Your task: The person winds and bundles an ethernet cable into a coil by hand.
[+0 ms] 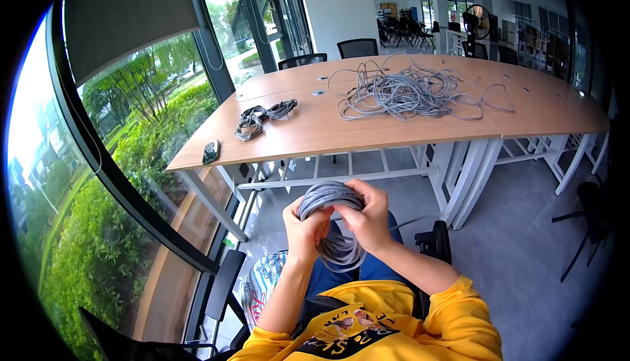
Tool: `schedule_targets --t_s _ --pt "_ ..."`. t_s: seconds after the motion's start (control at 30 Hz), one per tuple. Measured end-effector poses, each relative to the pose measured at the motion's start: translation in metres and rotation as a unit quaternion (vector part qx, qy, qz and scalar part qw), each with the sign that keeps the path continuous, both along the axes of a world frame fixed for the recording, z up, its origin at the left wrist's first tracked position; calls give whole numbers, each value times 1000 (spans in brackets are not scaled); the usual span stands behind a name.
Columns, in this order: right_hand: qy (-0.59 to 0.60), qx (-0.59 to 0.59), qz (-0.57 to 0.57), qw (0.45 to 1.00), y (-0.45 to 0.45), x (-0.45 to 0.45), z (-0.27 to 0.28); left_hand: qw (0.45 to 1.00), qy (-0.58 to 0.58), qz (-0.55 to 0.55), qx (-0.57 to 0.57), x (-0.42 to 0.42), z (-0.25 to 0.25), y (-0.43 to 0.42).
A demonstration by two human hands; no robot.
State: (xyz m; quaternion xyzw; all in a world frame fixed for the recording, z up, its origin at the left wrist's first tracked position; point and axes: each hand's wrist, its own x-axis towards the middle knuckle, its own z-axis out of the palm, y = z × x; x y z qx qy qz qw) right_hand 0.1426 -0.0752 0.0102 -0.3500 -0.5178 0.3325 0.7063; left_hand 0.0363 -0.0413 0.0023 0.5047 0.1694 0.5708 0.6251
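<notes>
Above my lap I hold a coiled grey cable [331,194] between both hands. My left hand [305,226] grips the left side of the coil, its fingers wrapped round the strands. On the right side, my right hand [369,220] is closed round the bundle with its thumb across the front. Lower loops of the coil hang down between my wrists, and a loose end sticks out to the right past my right wrist. On the table ahead lie a large tangled heap of grey cable [410,92] and a tied bundle of cable [262,120].
The wooden table [308,141] curves in front of me. A phone [210,152] lies near its left corner. Chairs [357,48] stand behind it, with a fan [477,23] farther back. My chair's armrests [434,243] flank me, and windows line the left side.
</notes>
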Motion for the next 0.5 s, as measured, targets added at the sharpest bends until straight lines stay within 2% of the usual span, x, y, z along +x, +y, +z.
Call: schedule_targets --t_s 0.07,0.17,0.23,0.3,0.37,0.4,0.43,0.5 --pt "34 1 0 999 1 -3 -5 1000 -16 18 10 4 -3 0" --pt "12 -9 -2 1000 0 -2 1 1000 -29 1 -9 4 -5 0" --pt "-20 -7 1 1000 7 6 4 999 3 -3 -42 -1 2 4" --pt "-2 -62 35 997 9 12 12 995 74 -43 -51 -11 16 8" --pt "8 -55 30 998 13 21 13 981 173 -82 24 -18 29 9" --pt "32 -68 40 996 14 23 14 975 187 -118 8 -23 34 9" --pt "56 -80 49 994 15 25 14 975 188 -120 9 -21 31 10" --pt "119 -42 19 992 21 28 19 978 111 -178 3 -16 17 7"
